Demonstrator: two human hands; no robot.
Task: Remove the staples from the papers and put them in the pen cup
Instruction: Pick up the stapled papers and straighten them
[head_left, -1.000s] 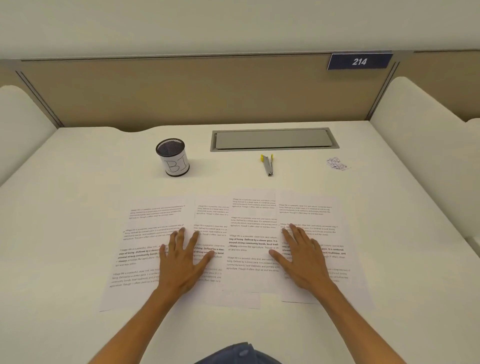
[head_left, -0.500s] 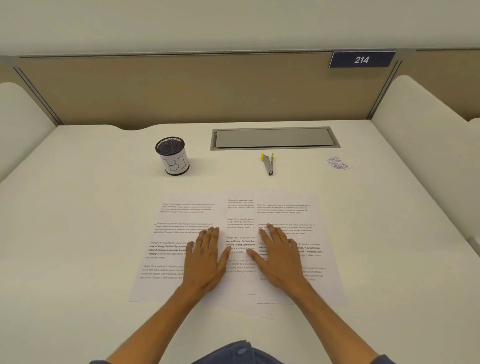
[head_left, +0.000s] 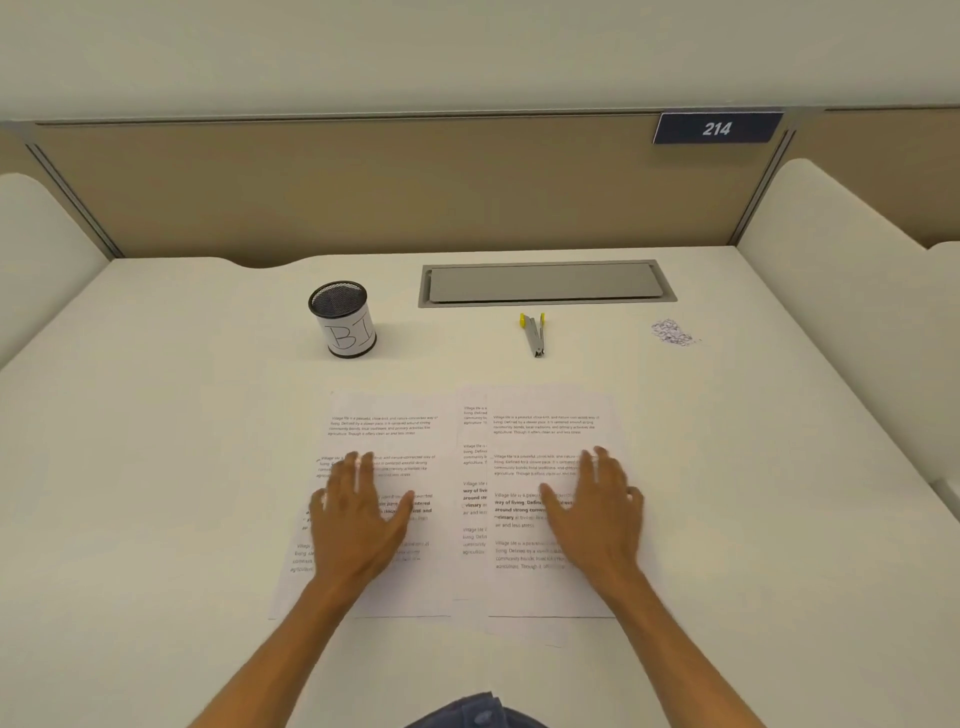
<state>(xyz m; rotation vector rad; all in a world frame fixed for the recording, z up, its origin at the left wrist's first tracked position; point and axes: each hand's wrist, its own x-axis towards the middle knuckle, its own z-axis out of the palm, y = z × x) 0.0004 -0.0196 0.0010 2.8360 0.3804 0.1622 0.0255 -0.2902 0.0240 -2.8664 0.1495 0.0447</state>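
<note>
Soft, even overhead light gives a bright scene with faint shadows on the table (head_left: 156, 467). The left hand (head_left: 358, 514) and right hand (head_left: 592, 509) are motion-blurred. Wide-angle distortion bends the edges.

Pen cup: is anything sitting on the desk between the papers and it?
Nothing visible. Bare desk lies between the papers and the pen cup. The staple remover lies off to the cup's right, outside that path.
</note>
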